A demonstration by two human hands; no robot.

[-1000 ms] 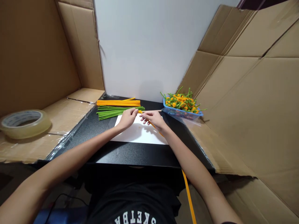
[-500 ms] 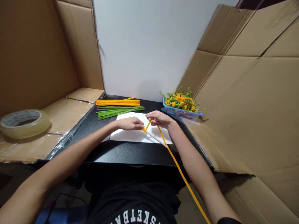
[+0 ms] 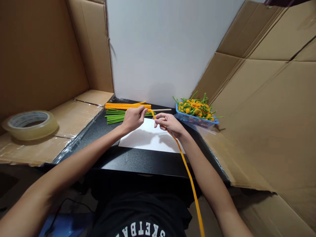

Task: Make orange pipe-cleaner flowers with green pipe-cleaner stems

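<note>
My left hand (image 3: 134,118) is closed on a thin wooden stick (image 3: 163,110), which points right, past the fingertips. At those fingertips an orange pipe cleaner (image 3: 188,171) meets the stick; the fingers partly hide the spot. From there it runs through the pinched fingers of my right hand (image 3: 169,123), then hangs down past the table edge and out of the bottom of view. Both hands are above a white sheet of paper (image 3: 138,138). Behind my left hand lie a bundle of orange pipe cleaners (image 3: 123,106) and a bundle of green pipe cleaners (image 3: 115,116).
A blue basket (image 3: 197,119) piled with small orange-headed, green-stemmed pieces stands at the back right. On the cardboard at left sits a wide roll of clear tape (image 3: 31,125). Cardboard walls (image 3: 259,108) flank the black table (image 3: 138,161).
My left hand has lifted and turned, swinging the stick from down-right to nearly level rightward. The right hand stays near, still on the strand. The camera view has shifted slightly.
</note>
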